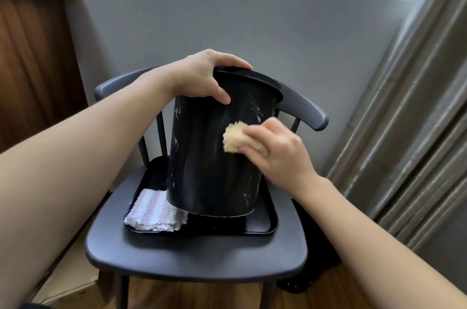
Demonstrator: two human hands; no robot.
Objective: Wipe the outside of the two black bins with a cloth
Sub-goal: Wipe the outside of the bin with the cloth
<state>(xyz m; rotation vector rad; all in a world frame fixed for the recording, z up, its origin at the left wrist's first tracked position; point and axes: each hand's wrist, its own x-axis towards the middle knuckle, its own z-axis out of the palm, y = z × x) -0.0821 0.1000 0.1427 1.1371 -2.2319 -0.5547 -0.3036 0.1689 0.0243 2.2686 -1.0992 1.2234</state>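
Observation:
A black bin point(202, 157) with faint white marbling stands tilted on a black tray point(262, 222) on a dark chair. My left hand point(204, 76) grips the bin's rim, fingers over the top and thumb on the side wall. My right hand point(278, 149) holds a bunched tan cloth point(233, 139) and presses it against the bin's right side, about halfway up. Another black bin point(313, 245) sits low on the floor right of the chair, mostly hidden by the seat and my right arm.
A folded pink-and-white striped cloth point(156, 212) lies on the tray's left front, partly under the tilted bin. The grey chair point(197, 255) has a curved backrest. Curtains point(417, 132) hang to the right, a wooden door point(32, 56) stands left, and a wall is behind.

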